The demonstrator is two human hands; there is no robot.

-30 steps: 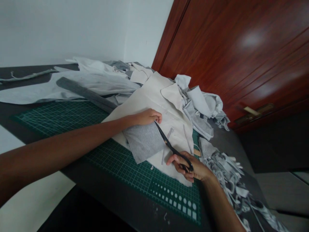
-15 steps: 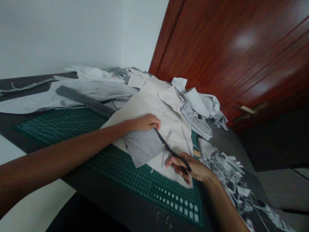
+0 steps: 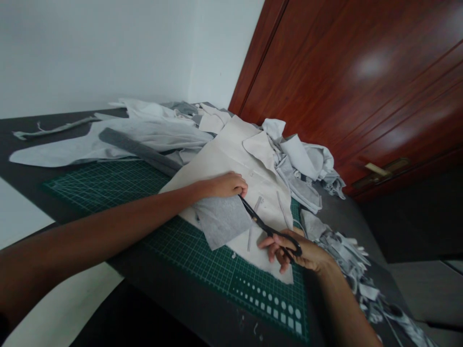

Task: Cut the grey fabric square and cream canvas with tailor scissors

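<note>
My left hand (image 3: pixel 231 185) is closed, pinching the upper edge of a grey fabric piece (image 3: pixel 220 221) that hangs below it. Black scissors (image 3: pixel 265 226) are in my right hand (image 3: pixel 294 248), with the fingers through the handles. Their blades point up and left, and the tips meet the grey fabric right beside my left fingers. Under both hands lies a large cream cloth (image 3: pixel 217 154) with narrow grey strips on it. That cloth rests on a green cutting mat (image 3: pixel 195 260) with a white grid.
White fabric (image 3: pixel 144 137) and a dark grey strip (image 3: pixel 137 149) lie at the back left. Bunched cloth (image 3: pixel 307 159) is heaped near the red-brown door (image 3: pixel 343 72). Fabric scraps (image 3: pixel 340 250) are piled along the right of the dark table (image 3: pixel 162 289).
The whole view has shifted, so things sit slightly further right. The left hand keeps its grip on the grey fabric. My right fingers around the scissors have spread a little.
</note>
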